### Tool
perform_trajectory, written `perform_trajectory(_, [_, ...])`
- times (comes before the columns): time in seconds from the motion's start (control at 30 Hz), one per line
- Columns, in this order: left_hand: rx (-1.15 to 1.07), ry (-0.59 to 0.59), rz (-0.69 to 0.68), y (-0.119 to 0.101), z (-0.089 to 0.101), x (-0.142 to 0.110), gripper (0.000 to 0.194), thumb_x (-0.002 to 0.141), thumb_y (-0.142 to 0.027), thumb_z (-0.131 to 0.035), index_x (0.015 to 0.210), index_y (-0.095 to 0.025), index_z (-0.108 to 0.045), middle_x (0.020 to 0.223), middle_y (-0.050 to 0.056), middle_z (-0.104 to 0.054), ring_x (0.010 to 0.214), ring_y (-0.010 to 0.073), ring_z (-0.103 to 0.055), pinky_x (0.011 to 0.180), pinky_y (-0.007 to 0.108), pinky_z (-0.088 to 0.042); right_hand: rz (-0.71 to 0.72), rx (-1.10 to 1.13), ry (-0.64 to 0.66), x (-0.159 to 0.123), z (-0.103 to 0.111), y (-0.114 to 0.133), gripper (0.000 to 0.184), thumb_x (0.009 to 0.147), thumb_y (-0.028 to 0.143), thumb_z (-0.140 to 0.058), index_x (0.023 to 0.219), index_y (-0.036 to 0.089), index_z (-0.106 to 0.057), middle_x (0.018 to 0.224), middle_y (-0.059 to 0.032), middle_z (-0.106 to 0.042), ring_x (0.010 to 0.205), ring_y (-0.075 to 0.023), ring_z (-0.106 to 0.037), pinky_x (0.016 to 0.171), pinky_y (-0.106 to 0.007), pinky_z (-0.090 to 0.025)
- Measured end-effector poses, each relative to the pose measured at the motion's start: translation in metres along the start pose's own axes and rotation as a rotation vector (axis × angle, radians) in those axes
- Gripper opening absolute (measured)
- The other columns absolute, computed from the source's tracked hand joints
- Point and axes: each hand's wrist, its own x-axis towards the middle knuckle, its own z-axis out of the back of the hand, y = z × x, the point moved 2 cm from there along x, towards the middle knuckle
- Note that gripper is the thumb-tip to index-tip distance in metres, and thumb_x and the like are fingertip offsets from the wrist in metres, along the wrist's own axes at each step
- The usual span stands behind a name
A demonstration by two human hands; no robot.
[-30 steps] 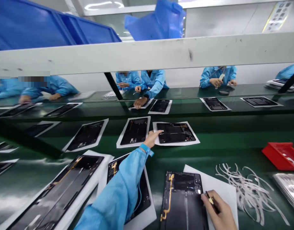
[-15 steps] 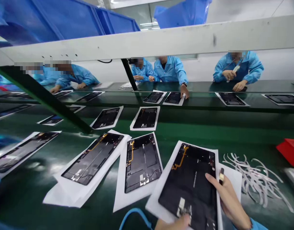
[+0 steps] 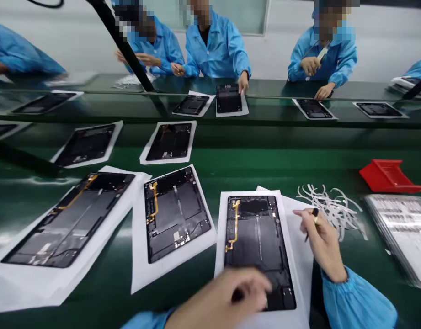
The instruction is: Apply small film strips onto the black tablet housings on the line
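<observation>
A black tablet back housing (image 3: pixel 270 242) with an orange flex cable lies on white paper (image 3: pixel 221 205) in front of me. Over its lower edge is my left hand (image 3: pixel 227 292), smeared by motion with the fingers curled; whether it holds anything is unclear. To the right of the housing, my right hand (image 3: pixel 322 240) is closed around a slim dark tool (image 3: pixel 315 213) with a pale band, its thin end pointing down. A second tablet housing (image 3: pixel 178 214) rests on paper to the left, and another housing (image 3: pixel 73 219) lies beyond that.
White strips (image 3: pixel 333 205) lie heaped at right, near a red bin (image 3: pixel 385 176) and a stack of clear trays (image 3: pixel 398 228). Further housings (image 3: pixel 169 141) sit on papers along the green bench (image 3: pixel 237 169). Co-workers in blue work behind a raised ledge (image 3: pixel 265 105).
The view has tipped down and shifted right. The housing with its paper now lies flatter and straighter. My right hand has come off its edge, and my left hand has moved across its lower part.
</observation>
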Motion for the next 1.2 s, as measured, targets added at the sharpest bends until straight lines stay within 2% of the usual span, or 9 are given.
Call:
perform_trajectory(0.1, [0.367, -0.204, -0.185, -0.004, 0.023, 0.06, 0.028, 0.094, -0.026, -0.055, 0.122, -0.024, -0.062, 0.114, 0.005, -0.065, 0.109, 0.0226, -0.059, 0.099, 0.039, -0.045, -0.031, 0.156, 0.055, 0.001, -0.005, 0.001, 0.039, 0.1, 0.043, -0.04, 0.085, 0.02, -0.068, 0.086, -0.0042, -0.062, 0.072, -0.0152, -0.058, 0.066, -0.028, -0.047])
perform_trajectory(0.17, [0.535, -0.351, -0.297, -0.001, 0.029, 0.094, 0.036, 0.093, -0.025, -0.058, 0.128, -0.022, -0.058, 0.119, 0.008, -0.061, 0.112, 0.0252, -0.056, 0.1, 0.043, -0.044, -0.076, 0.251, 0.101, 0.002, -0.013, -0.002, 0.037, 0.1, 0.043, -0.042, 0.084, 0.02, -0.066, 0.076, -0.0015, -0.061, 0.062, -0.013, -0.058, 0.06, -0.026, -0.048])
perform_trajectory(0.23, [0.602, -0.418, -0.342, 0.005, 0.028, 0.117, 0.033, 0.091, -0.025, -0.062, 0.124, -0.021, -0.063, 0.115, 0.008, -0.061, 0.108, 0.0261, -0.056, 0.096, 0.044, -0.045, -0.119, 0.315, 0.137, 0.003, -0.02, -0.009, 0.026, 0.095, 0.042, -0.052, 0.086, 0.021, -0.064, 0.073, 0.0, -0.061, 0.061, -0.0131, -0.061, 0.06, -0.026, -0.05])
perform_trajectory(0.3, [0.596, -0.438, -0.347, 0.012, 0.026, 0.129, 0.025, 0.089, -0.025, -0.064, 0.113, -0.022, -0.069, 0.109, 0.006, -0.063, 0.103, 0.0254, -0.057, 0.092, 0.044, -0.046, -0.145, 0.338, 0.148, 0.004, -0.025, -0.015, 0.018, 0.088, 0.039, -0.064, 0.089, 0.021, -0.064, 0.078, -0.0004, -0.064, 0.067, -0.0147, -0.065, 0.065, -0.026, -0.053])
perform_trajectory(0.43, [0.539, -0.461, -0.337, 0.015, 0.026, 0.132, 0.01, 0.09, -0.022, -0.064, 0.092, -0.024, -0.073, 0.102, 0.003, -0.065, 0.098, 0.0214, -0.059, 0.088, 0.039, -0.046, -0.137, 0.323, 0.132, 0.005, -0.027, -0.019, 0.014, 0.085, 0.035, -0.068, 0.087, 0.021, -0.066, 0.081, -0.002, -0.066, 0.071, -0.0162, -0.066, 0.067, -0.027, -0.055])
perform_trajectory(0.63, [0.523, -0.47, -0.352, 0.015, 0.025, 0.129, 0.011, 0.08, -0.01, -0.067, 0.076, -0.021, -0.067, 0.107, 0.003, -0.062, 0.102, 0.0213, -0.057, 0.093, 0.038, -0.044, -0.088, 0.286, 0.114, 0.005, -0.027, -0.018, 0.008, 0.088, 0.029, -0.066, 0.084, 0.022, -0.066, 0.08, -0.002, -0.066, 0.075, -0.0164, -0.065, 0.069, -0.027, -0.054])
perform_trajectory(0.87, [0.576, -0.48, -0.356, 0.019, 0.023, 0.13, 0.012, 0.078, -0.008, -0.066, 0.074, -0.02, -0.063, 0.11, 0.005, -0.059, 0.105, 0.0242, -0.054, 0.094, 0.041, -0.043, -0.139, 0.323, 0.108, 0.006, -0.029, -0.021, 0.008, 0.087, 0.029, -0.067, 0.084, 0.022, -0.067, 0.077, -0.0007, -0.066, 0.07, -0.0156, -0.066, 0.066, -0.026, -0.055])
perform_trajectory(1.03, [0.602, -0.485, -0.351, 0.018, 0.022, 0.13, 0.012, 0.077, -0.009, -0.065, 0.074, -0.02, -0.062, 0.11, 0.004, -0.059, 0.104, 0.0242, -0.054, 0.093, 0.041, -0.043, -0.166, 0.295, 0.044, 0.007, -0.027, -0.016, 0.011, 0.083, 0.032, -0.071, 0.081, 0.021, -0.069, 0.075, -0.002, -0.069, 0.07, -0.0173, -0.067, 0.064, -0.027, -0.056])
perform_trajectory(1.2, [0.61, -0.485, -0.327, 0.017, 0.022, 0.131, 0.012, 0.076, -0.009, -0.065, 0.075, -0.021, -0.062, 0.11, 0.004, -0.059, 0.105, 0.0248, -0.054, 0.092, 0.042, -0.043, -0.206, 0.296, 0.132, 0.011, -0.032, -0.012, 0.017, 0.079, 0.037, -0.074, 0.078, 0.021, -0.073, 0.079, -0.0055, -0.074, 0.074, -0.0214, -0.07, 0.07, -0.033, -0.059])
